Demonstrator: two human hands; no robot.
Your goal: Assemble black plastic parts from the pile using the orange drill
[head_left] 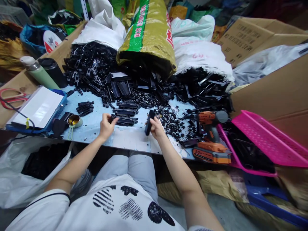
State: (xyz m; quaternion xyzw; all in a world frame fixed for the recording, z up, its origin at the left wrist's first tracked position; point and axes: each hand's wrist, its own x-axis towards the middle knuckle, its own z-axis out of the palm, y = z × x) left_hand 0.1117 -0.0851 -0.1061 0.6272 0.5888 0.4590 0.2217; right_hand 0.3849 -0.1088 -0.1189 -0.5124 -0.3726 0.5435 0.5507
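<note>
My left hand (pixel 107 126) is closed by the left end of a stack of black plastic parts (pixel 126 120), its fingertips pinching a small black part (pixel 112 118). My right hand (pixel 157 127) grips a long black plastic piece (pixel 149 123), held upright and tilted above the table's front edge. Its exact kind is unclear. Right of that hand spreads a heap of small black and metal pins or screws (pixel 172 118). Further black parts (pixel 84 108) lie in a small row to the left.
Sacks spill black parts (pixel 91 70) along the back. An orange cordless drill (pixel 211 138) stands at right beside a pink basket (pixel 271 141). On the left are a small metal cup (pixel 75 121), a blue tray (pixel 63 99) with paper, red scissors (pixel 14 98) and two bottles (pixel 39 70).
</note>
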